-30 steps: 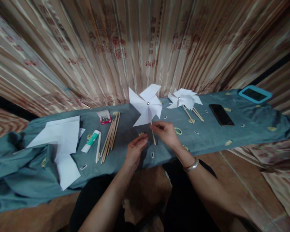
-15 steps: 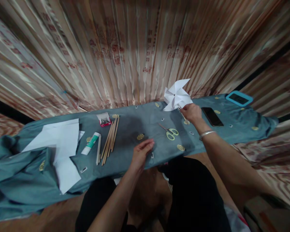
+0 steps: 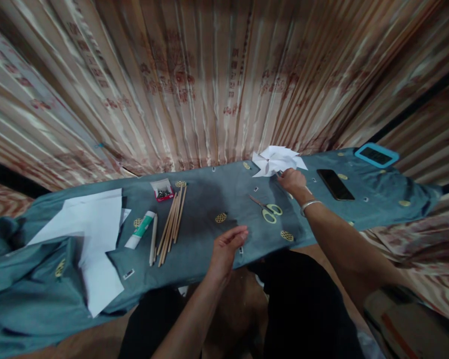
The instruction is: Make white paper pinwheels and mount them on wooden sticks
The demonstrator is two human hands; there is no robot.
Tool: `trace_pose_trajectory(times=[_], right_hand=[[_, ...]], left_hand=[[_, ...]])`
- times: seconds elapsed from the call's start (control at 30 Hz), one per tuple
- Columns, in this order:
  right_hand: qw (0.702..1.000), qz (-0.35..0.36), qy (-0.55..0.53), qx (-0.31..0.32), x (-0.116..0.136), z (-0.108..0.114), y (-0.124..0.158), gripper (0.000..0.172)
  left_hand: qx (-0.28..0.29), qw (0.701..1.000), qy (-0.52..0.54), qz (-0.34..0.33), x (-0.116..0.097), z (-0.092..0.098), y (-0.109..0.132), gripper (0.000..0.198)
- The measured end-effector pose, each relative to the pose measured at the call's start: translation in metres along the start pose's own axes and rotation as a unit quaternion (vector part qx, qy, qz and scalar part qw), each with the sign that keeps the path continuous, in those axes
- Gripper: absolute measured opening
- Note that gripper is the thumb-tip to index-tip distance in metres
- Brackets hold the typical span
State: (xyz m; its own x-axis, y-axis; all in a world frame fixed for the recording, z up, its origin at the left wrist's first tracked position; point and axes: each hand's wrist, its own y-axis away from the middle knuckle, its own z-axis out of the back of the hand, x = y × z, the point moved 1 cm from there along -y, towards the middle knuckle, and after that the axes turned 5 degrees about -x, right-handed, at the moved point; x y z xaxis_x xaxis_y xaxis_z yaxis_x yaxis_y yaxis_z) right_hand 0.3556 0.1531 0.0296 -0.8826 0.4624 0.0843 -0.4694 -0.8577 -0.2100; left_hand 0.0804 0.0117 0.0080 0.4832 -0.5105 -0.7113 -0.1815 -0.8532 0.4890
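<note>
My right hand (image 3: 294, 183) is closed around the stick of a white paper pinwheel (image 3: 279, 160) at the table's back edge. The pinwheel's blades are tilted low; whether they touch the cloth I cannot tell. A pin head shows at its centre. My left hand (image 3: 226, 245) hovers near the front edge, thumb and fingertips together, with nothing visible between them. Between the hands lies a pair of scissors (image 3: 270, 213) with pale green handles, blades partly open.
On the grey-green cloth (image 3: 205, 249) lie several wooden sticks (image 3: 172, 224), a white stick-like piece (image 3: 153, 239), a glue tube (image 3: 139, 229), an open box of pins (image 3: 162, 190) and white paper sheets (image 3: 101, 214). A phone (image 3: 335, 184) and a blue-framed device (image 3: 376, 155) are at right. A curtain (image 3: 209, 89) hangs behind.
My right hand has lowered the pinwheel, and its blades have turned and tipped flatter. My left hand has shifted slightly right, its fingers closer together. The whole view has shifted a little.
</note>
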Motion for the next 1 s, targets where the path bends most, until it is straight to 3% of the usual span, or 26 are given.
trace_pose_trajectory(times=[0.17,0.37,0.5,0.7,0.83,1.0], right_hand=[[1.000,0.000,0.019,0.003,0.001,0.001,0.002,0.035],[0.999,0.029,0.025,-0.002,0.010,0.018,0.020,0.035],[0.991,0.113,-0.069,-0.014,0.044,0.027,0.054,0.028],[0.949,0.241,-0.195,0.065,0.116,0.026,0.126,0.021],[0.928,0.261,-0.233,0.126,0.137,0.014,0.158,0.018],[0.907,0.260,-0.292,0.156,0.152,0.018,0.162,0.025]], left_hand=[[0.007,1.000,-0.005,0.003,0.001,-0.001,0.002,0.037],[0.015,1.000,-0.010,-0.011,0.004,0.001,0.006,0.033],[0.018,1.000,-0.015,-0.021,0.005,0.005,0.009,0.032],[0.007,1.000,-0.016,-0.022,0.008,0.015,0.013,0.028],[0.003,1.000,-0.013,-0.006,0.014,0.019,0.017,0.019],[0.009,1.000,-0.006,-0.009,0.012,0.026,0.022,0.016]])
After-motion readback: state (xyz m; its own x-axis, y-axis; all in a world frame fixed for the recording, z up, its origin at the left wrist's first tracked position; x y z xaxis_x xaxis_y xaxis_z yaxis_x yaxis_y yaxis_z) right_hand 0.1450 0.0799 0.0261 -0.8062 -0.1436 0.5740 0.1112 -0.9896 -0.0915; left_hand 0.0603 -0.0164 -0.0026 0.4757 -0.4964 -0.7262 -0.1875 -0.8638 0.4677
